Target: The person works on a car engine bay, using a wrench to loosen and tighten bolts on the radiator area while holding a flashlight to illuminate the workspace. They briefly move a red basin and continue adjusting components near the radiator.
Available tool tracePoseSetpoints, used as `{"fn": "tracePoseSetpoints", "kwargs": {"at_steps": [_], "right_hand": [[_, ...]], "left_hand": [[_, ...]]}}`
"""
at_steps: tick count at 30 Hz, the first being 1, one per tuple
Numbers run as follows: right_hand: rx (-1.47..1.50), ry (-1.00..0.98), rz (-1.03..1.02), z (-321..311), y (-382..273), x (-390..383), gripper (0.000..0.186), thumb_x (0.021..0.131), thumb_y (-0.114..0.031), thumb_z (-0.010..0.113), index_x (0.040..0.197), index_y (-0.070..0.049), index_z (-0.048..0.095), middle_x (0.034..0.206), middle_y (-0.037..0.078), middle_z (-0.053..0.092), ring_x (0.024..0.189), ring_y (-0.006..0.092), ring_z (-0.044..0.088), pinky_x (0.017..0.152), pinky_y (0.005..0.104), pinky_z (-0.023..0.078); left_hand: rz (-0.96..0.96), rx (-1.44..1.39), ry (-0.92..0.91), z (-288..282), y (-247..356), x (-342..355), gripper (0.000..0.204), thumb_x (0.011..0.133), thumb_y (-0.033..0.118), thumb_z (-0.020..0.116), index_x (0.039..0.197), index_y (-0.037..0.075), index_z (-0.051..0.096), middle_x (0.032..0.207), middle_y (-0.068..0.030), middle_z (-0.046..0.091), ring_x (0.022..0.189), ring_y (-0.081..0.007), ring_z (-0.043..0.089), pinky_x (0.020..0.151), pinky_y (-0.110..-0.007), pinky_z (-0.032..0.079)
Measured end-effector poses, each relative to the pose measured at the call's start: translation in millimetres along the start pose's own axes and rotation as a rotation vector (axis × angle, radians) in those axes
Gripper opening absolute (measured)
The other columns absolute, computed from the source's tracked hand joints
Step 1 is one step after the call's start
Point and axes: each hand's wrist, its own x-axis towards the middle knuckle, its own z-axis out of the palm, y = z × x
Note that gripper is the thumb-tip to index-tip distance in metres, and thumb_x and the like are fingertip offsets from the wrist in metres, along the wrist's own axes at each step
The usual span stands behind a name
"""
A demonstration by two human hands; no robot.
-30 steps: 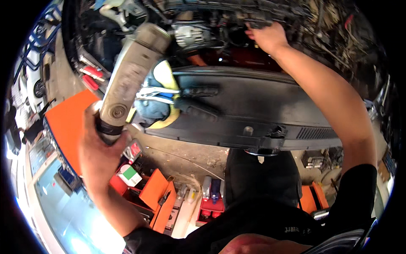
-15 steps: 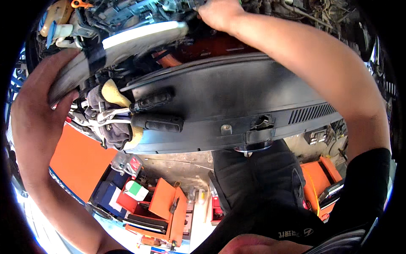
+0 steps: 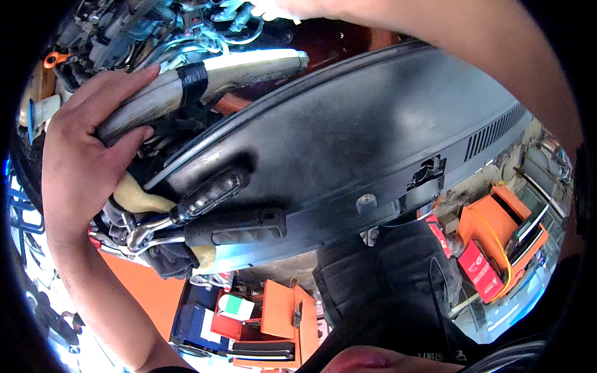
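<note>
In my left hand [image 3: 93, 130] is a long, worn work light [image 3: 242, 71] with black tape wrapped round its middle. My fingers are closed round its lower end. Its lit strip glows white and points at the engine bay's hoses and cables [image 3: 205, 34]. At the top edge, partly cut off, my right hand [image 3: 289, 7] reaches into the bay beside a pale hose. Glare bleaches its fingertips, so what they touch is unclear. Below the lamp, two black-handled ratchets [image 3: 233, 227] lie on a pair of dark and yellow gloves [image 3: 140, 198] on the black plastic panel [image 3: 311, 143].
The black panel has a vent grille [image 3: 494, 133] and spans the front of the bay. Below it stand an orange tool cabinet [image 3: 280, 317] with open drawers and another orange box [image 3: 494, 214] with a red packet [image 3: 479, 270]. An orange dipstick ring [image 3: 56, 59] is at far left.
The view has shifted and tilted. The work light now sits lower relative to my left hand's view and shines across the hoses. My right hand has moved to the top edge, its arm higher in the picture.
</note>
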Motion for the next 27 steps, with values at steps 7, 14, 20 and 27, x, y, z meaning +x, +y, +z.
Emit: {"fn": "tracePoseSetpoints", "kwargs": {"at_steps": [7,14,20,27], "right_hand": [[-0.581,-0.123,-0.4,-6.6,-5.0,10.2,0.028,0.088,-0.019,0.066,0.109,-0.01,0.081,0.112,0.011,0.078,0.105,0.0284,0.074,0.084,0.0432,0.059],[-0.375,-0.149,-0.316,6.3,-3.1,23.0,0.03,0.093,-0.023,0.063,0.115,-0.012,0.08,0.117,0.009,0.077,0.107,0.0284,0.074,0.085,0.0436,0.059],[-0.458,-0.188,-0.459,21.9,-15.4,35.7,0.026,0.094,-0.019,0.061,0.108,-0.017,0.082,0.114,0.001,0.078,0.104,0.0229,0.074,0.078,0.0428,0.06],[-0.402,-0.179,-0.406,32.4,-17.2,36.3,0.026,0.095,-0.021,0.06,0.109,-0.015,0.081,0.114,0.004,0.078,0.104,0.0245,0.074,0.081,0.0432,0.059]], "left_hand": [[-0.017,-0.063,-0.003,27.6,-12.5,3.1,0.066,0.071,-0.006,0.077,0.135,0.006,0.068,0.125,-0.0162,0.07,0.115,-0.0278,0.067,0.106,-0.035,0.048],[0.017,-0.078,0.073,45.5,-17.2,0.7,0.068,0.066,-0.009,0.078,0.131,0.008,0.07,0.113,-0.0154,0.069,0.104,-0.0286,0.068,0.097,-0.033,0.051],[-0.087,-0.156,0.027,44.8,-6.1,0.7,0.066,0.065,-0.008,0.078,0.129,0.003,0.07,0.116,-0.016,0.07,0.11,-0.0283,0.068,0.101,-0.033,0.05],[-0.036,-0.162,0.095,45.3,-0.9,5.4,0.061,0.064,-0.005,0.081,0.124,0.006,0.073,0.11,-0.0151,0.072,0.101,-0.0329,0.07,0.092,-0.037,0.054]]}}
